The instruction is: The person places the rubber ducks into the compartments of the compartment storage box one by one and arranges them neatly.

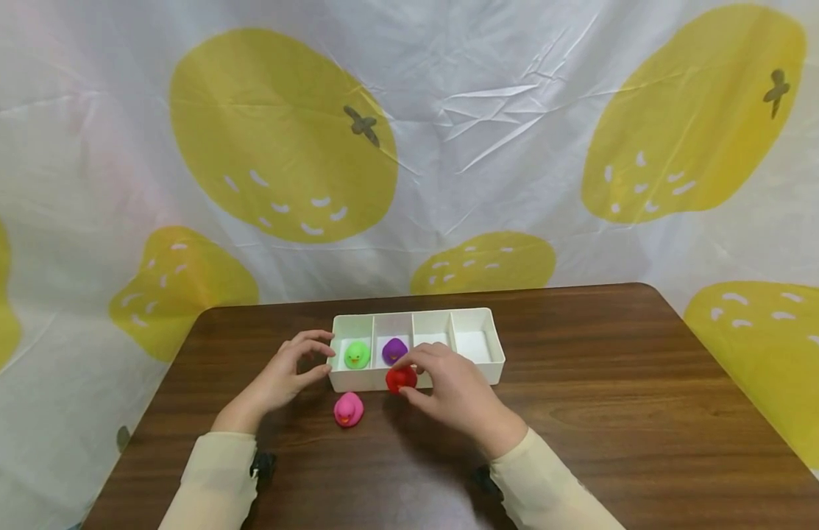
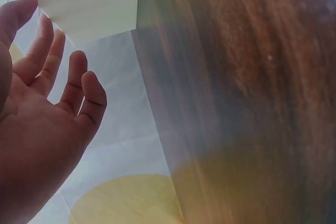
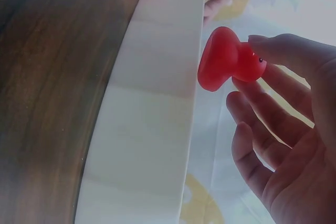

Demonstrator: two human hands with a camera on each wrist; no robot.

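Note:
In the head view my right hand (image 1: 463,391) pinches a red rubber duck (image 1: 397,379) between thumb and fingers, at the front wall of a white divided tray (image 1: 361,381). The right wrist view has the duck (image 3: 221,60) gripped by its head, base turned away, above the tray's rim. My left hand (image 1: 283,377) has its fingertips at the tray's left end, fingers spread and gently bent. A green duck (image 1: 357,355) sits in the leftmost compartment and a purple duck (image 1: 394,350) in the one beside it. Before the tray, on the table, is a pink duck (image 1: 348,409).
The tray stands near the back of a brown wooden table (image 1: 581,412). Behind the table hangs a white cloth (image 1: 488,177) printed with yellow fruit shapes. Dark bands show at both wrists, by the cream sleeves (image 1: 213,478).

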